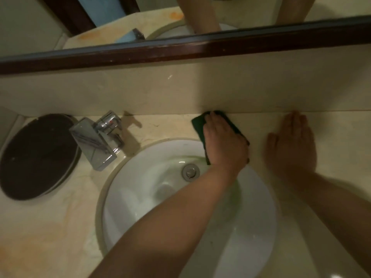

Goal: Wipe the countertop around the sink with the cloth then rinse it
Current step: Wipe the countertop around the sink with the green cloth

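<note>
my left hand (224,143) lies on top of the dark green cloth (197,125), palm down, fingers stretched forward across it and pressing rather than closed round it. the cloth sits on the countertop (160,125) at the back right of the sink (144,177). its far edge is against the foot of the backsplash (140,91), and its near end reaches over the basin's rim. most of the cloth is hidden under my hand; only a corner on the left and a strip along the right show.

my right hand (292,143) rests flat on the countertop just beside the cloth, to its right. the fingers are straight and together, pointing at the backsplash, and it holds nothing.

my left forearm crosses over the white basin, whose drain (190,171) shows near my wrist. the chrome tap (96,141) stands at the sink's back left, and a dark round plate (36,155) lies beyond it by the left wall. orange stains (40,237) mark the countertop at the near left. a dark mirror frame (180,49) runs above the backsplash.
</note>
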Motion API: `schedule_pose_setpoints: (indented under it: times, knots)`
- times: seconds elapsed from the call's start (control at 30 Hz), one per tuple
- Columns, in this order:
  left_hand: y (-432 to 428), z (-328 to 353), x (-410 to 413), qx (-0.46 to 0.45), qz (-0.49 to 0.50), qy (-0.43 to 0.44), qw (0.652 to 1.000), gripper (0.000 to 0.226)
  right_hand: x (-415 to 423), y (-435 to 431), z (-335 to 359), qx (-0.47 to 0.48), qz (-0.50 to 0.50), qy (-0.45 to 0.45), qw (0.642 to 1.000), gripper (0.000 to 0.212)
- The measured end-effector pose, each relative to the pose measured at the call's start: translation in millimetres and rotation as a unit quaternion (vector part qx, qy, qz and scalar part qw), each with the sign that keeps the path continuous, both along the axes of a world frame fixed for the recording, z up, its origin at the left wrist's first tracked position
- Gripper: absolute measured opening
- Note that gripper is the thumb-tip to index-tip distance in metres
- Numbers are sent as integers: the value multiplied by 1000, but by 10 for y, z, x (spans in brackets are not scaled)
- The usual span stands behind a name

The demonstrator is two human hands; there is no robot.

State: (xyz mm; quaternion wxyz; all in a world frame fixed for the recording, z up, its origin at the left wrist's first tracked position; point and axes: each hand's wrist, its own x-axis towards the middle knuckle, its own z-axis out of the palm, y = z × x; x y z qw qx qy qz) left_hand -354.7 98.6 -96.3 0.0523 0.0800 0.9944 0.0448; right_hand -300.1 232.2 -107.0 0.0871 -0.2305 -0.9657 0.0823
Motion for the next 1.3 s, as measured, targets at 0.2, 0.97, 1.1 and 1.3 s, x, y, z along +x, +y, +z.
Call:
schedule_pose_setpoints:
  times: [0.2,0.97,1.1,1.3]
  knots:
    - [-869,75,-90,49,-40,5,998,72,18,-31,21,1,-7,-8,1000,71]
    - [128,110,58,23,-71,1,997,75,-8,11,22,-37,1,-57,998,72]
    - [385,125,149,31,-176,-13,984,69,29,201,45,-61,85,-83,991,68]
    - [-341,173,-10,60,-135,-2,989,65,404,722,142,-50,99,-55,992,67]
